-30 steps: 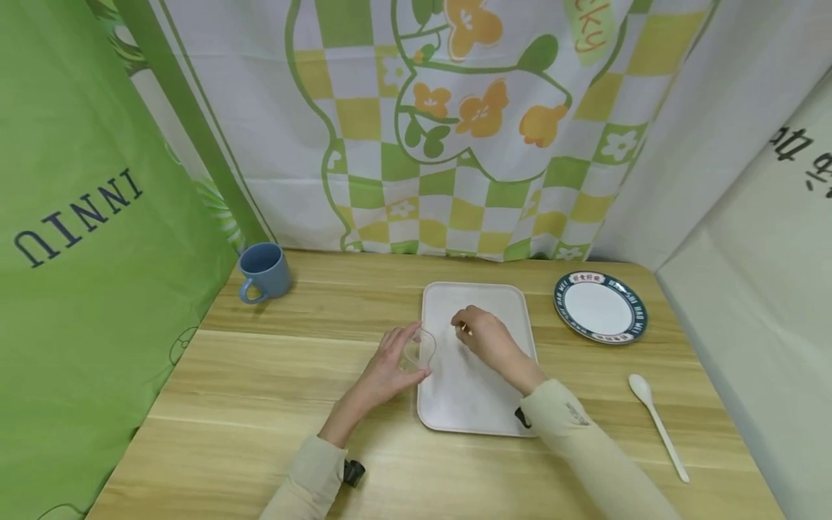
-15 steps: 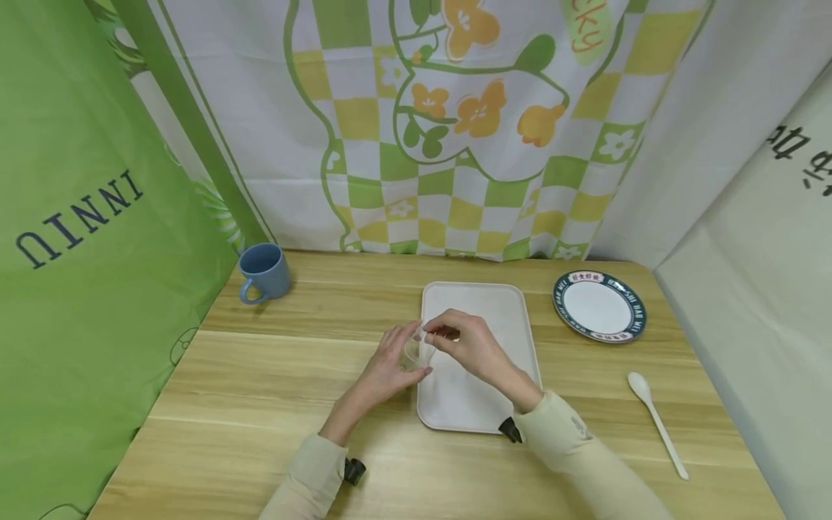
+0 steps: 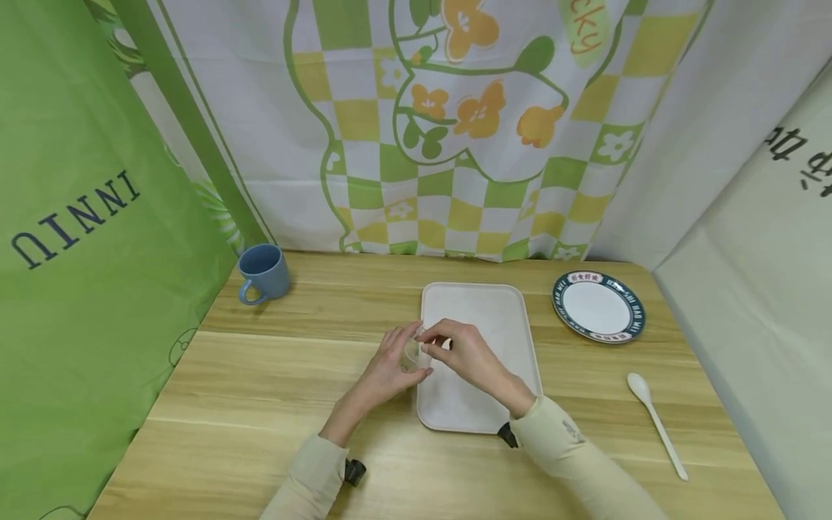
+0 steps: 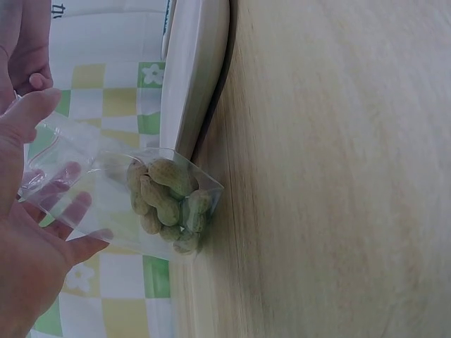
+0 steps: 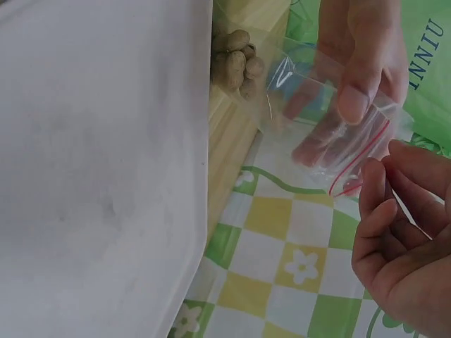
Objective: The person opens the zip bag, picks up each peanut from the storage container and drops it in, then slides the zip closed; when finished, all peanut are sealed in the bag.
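Observation:
A clear zip bag (image 4: 99, 162) with a red seal line holds several peanuts (image 4: 163, 196) in its lower end, beside the tray's left edge. My left hand (image 3: 388, 368) grips the bag, thumb on one side and fingers seen through the plastic on the other. At the bag's mouth, my right hand (image 3: 469, 355) pinches the edge with thumb and forefinger, close to the red line in the right wrist view. In the head view the bag is faint and the peanuts are barely visible between the hands.
Under the right hand lies a white tray (image 3: 481, 303). A blue mug (image 3: 266, 271) stands at the back left. To the right are a plate (image 3: 598, 307) with a dark patterned rim and a white spoon (image 3: 658, 426). Fabric curtains (image 3: 429, 195) border the wooden table (image 3: 273, 375).
My right hand has moved left from above the tray to the bag's mouth and now pinches its edge. The left hand stays in place with the bag.

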`<action>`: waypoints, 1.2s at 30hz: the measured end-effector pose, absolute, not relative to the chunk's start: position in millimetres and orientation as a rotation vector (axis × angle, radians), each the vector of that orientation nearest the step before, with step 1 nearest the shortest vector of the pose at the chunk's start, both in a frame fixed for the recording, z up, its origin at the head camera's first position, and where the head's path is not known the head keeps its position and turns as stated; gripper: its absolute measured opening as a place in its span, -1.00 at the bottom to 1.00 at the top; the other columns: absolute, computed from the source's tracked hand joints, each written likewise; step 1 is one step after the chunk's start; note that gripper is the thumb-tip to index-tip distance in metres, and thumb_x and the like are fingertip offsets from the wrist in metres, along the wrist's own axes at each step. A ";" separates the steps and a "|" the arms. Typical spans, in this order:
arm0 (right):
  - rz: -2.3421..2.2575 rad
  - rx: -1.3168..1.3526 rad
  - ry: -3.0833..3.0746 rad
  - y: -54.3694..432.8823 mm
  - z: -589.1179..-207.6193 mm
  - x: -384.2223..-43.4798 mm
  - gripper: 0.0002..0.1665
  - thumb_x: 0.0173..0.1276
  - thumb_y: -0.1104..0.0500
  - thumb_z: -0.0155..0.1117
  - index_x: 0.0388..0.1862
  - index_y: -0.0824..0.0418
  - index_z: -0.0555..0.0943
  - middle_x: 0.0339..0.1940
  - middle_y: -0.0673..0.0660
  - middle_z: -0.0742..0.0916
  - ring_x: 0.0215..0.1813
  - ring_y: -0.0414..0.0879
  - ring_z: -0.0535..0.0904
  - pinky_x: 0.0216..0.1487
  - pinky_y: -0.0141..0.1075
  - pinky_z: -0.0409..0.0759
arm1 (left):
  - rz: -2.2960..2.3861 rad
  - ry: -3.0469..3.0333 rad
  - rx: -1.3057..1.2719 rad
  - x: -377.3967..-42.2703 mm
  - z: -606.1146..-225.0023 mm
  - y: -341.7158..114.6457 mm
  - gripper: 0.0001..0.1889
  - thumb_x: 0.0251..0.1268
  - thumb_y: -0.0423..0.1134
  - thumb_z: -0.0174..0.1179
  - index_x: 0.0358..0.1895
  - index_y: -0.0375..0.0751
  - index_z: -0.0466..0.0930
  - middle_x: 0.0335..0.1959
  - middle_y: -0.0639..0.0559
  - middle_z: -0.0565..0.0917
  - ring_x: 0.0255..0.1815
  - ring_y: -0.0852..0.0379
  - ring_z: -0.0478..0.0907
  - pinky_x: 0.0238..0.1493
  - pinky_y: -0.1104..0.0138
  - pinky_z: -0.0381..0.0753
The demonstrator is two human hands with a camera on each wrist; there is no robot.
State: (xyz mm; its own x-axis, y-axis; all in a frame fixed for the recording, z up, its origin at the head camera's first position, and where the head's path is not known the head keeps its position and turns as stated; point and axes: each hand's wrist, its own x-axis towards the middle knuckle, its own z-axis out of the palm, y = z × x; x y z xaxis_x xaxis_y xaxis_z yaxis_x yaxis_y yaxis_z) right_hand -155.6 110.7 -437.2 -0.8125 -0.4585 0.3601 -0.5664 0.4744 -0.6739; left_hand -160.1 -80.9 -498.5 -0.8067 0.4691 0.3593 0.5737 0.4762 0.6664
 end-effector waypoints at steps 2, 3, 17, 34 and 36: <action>1.235 0.876 -2.560 112.7 -436.1 -156.2 -0.86 0.23 0.32 0.37 -0.21 0.26 0.71 -0.29 0.02 0.73 -0.32 -0.20 0.59 -0.30 -0.20 0.63 | -1.222 -2.573 -0.924 -160.2 -498.7 -80.8 -0.16 0.02 -0.22 0.45 0.39 -0.30 0.22 0.09 -0.13 0.48 0.15 -0.06 0.37 0.12 0.05 0.49; 1.233 0.859 -2.548 113.9 -435.3 -156.3 -0.87 0.24 0.31 0.36 -0.22 0.25 0.71 -0.29 0.01 0.73 -0.33 -0.21 0.59 -0.31 -0.20 0.63 | -1.215 -2.566 -0.927 -160.2 -498.8 -80.7 -0.16 0.01 -0.23 0.45 0.38 -0.30 0.22 0.08 -0.11 0.49 0.14 -0.06 0.38 0.12 0.05 0.50; 1.228 0.602 -2.599 126.5 -443.1 -149.8 -0.90 0.34 0.21 0.29 -0.31 0.20 0.71 -0.48 -0.06 0.70 -0.45 -0.24 0.58 -0.43 -0.35 0.55 | -1.198 -2.543 -0.926 -161.2 -500.4 -80.4 -0.12 -0.01 -0.20 0.48 0.38 -0.34 0.21 0.01 -0.08 0.49 0.12 -0.05 0.39 0.16 0.06 0.46; 1.186 0.641 -2.798 115.4 -449.0 -135.7 -0.85 0.25 0.04 0.38 -0.39 0.09 0.72 -0.50 -0.13 0.70 -0.44 -0.31 0.55 -0.40 -0.42 0.53 | -1.206 -2.601 -0.877 -161.3 -499.1 -79.7 -0.06 -0.03 -0.18 0.48 0.41 -0.36 0.13 0.04 -0.12 0.44 0.11 -0.07 0.35 0.09 0.08 0.51; 1.180 0.666 -2.784 115.0 -448.9 -135.2 -0.87 0.26 0.07 0.37 -0.38 0.11 0.72 -0.48 -0.12 0.71 -0.43 -0.30 0.56 -0.40 -0.43 0.53 | -1.213 -2.613 -0.869 -160.9 -499.0 -79.7 -0.02 -0.05 -0.17 0.50 0.43 -0.34 0.11 0.06 -0.14 0.42 0.12 -0.08 0.34 0.09 0.07 0.52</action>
